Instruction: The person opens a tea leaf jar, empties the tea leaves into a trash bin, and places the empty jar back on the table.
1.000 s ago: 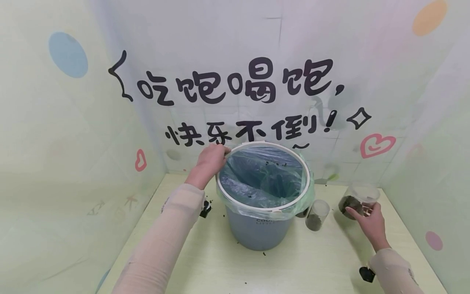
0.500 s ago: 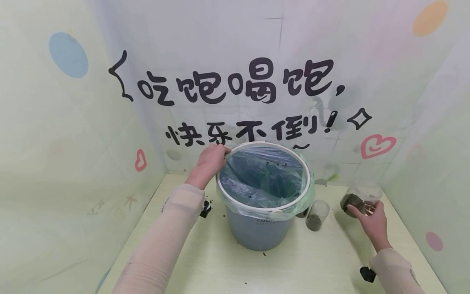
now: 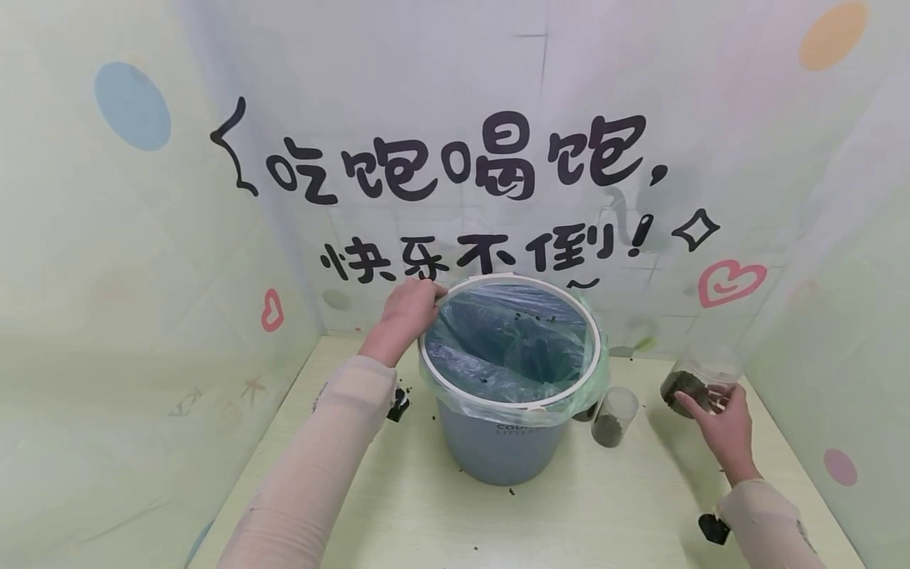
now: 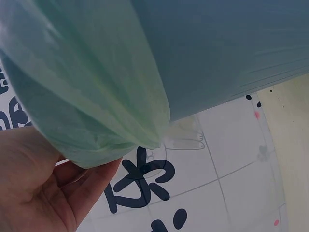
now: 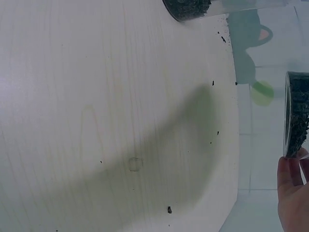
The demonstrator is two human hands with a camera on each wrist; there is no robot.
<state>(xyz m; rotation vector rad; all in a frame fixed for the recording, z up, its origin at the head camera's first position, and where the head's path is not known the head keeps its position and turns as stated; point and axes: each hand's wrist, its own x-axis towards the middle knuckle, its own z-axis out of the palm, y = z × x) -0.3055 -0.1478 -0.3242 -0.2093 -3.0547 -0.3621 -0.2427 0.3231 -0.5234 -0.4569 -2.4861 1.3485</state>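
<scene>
1. Left hand (image 3: 414,307): fingers curled over the left edge of the rim (image 3: 522,405) of a blue-grey bin (image 3: 501,454); in the left wrist view the fingers bend in beneath the green liner (image 3: 469,371), gripping bin and film together
2. Bin upright on the pale table (image 3: 604,506), centre of the head view; liner folded outward over the rim and hanging in a loose cuff, with a few dark specks on its inner far side
3. Right hand (image 3: 725,427): thumb and fingers gripping a clear jar (image 3: 686,383) near its base; dark, coarse material packed in the lower part, upper part transparent
4. Jar position: well to the right of the bin, close to the back wall (image 3: 426,63); in the right wrist view it shows against that wall, past the table edge, apparently raised
5. Smaller clear cup (image 3: 614,416), also with dark contents, stands just beside the bin's right side; another dark-filled item (image 3: 585,412) there, mostly hidden by the bin
6. Dark crumbs (image 5: 169,210) scattered on the table; black lettering (image 3: 506,154) on the back wall
</scene>
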